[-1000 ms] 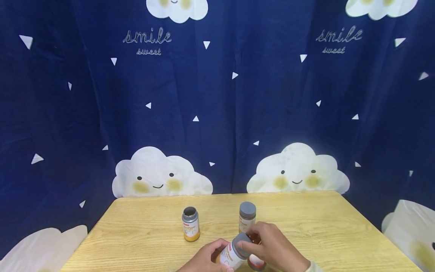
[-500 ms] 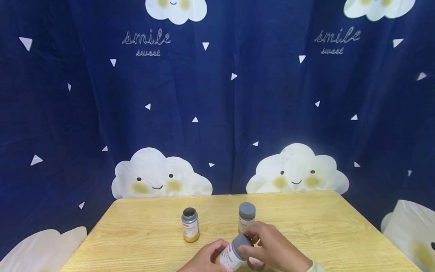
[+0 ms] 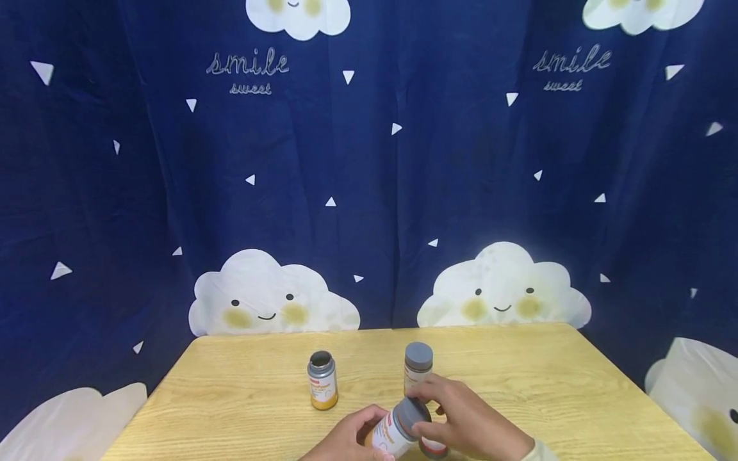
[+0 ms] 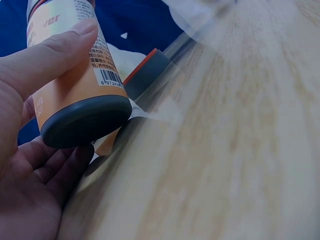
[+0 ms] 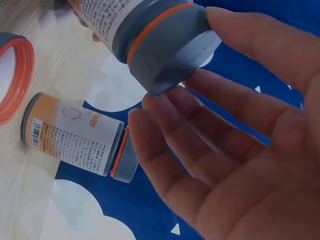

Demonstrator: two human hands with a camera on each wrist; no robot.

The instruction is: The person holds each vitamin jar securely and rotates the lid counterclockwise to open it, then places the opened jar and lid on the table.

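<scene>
At the back, over the whole width, a dark blue curtain [image 3: 369, 160] printed with smiling white clouds [image 3: 501, 269]. In front of it, a table [image 3: 230, 410] of light wood. Next in size, above the near part of the table and close to each other, two bare hands: the right hand [image 3: 464, 413], with a pale sleeve [image 3: 539, 451] at the wrist, thumb and fingertips pinched on the top end of a tilted bottle [image 3: 387, 436]; the left hand [image 3: 353, 438], clamped round the lower part of this same white and orange bottle. Just behind the right hand, partly covered by it, a closed bottle [image 3: 418, 366], upright. More to the left, apart from both hands, an open bottle [image 3: 323, 387], also upright. As smaller pieces, the grey lid [image 5: 172, 52] on the tilted bottle, with an orange ring showing along its edge; and, beside the right hand, partly hidden, a loose lid [image 5: 23, 80] on the table, orange rim upward.
</scene>
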